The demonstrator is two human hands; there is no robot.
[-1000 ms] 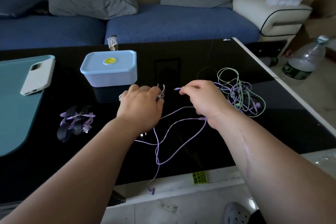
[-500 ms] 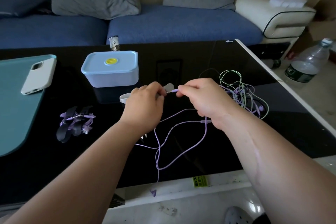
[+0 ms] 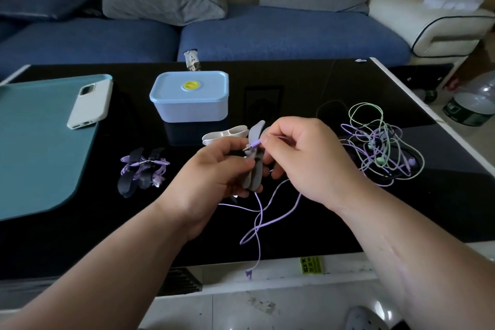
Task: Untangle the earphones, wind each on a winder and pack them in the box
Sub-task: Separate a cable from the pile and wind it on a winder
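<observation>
My left hand [image 3: 214, 171] grips a grey winder [image 3: 255, 158] upright above the black table. My right hand [image 3: 305, 158] pinches the plug end of a purple earphone cable [image 3: 263, 218] and holds the plug against the winder. The rest of that cable hangs in loops over the table's front edge. A tangle of purple and green earphones [image 3: 383, 147] lies to the right. One purple earphone wound on a dark winder [image 3: 142, 169] lies to the left. A white winder [image 3: 225, 134] lies behind my hands. The light blue box [image 3: 190, 100] stands shut, with a yellow dot on its lid.
A white phone [image 3: 89, 106] lies on a teal mat [image 3: 34, 142] at the left. A small wrapper [image 3: 192, 59] stands behind the box. A blue sofa with grey cushions runs behind the table. A plastic bottle [image 3: 474, 104] lies on the floor at the right.
My left hand picked the grey winder up off the table and raised it. My right hand brought the purple plug to the winder. Both hands came closer together.
</observation>
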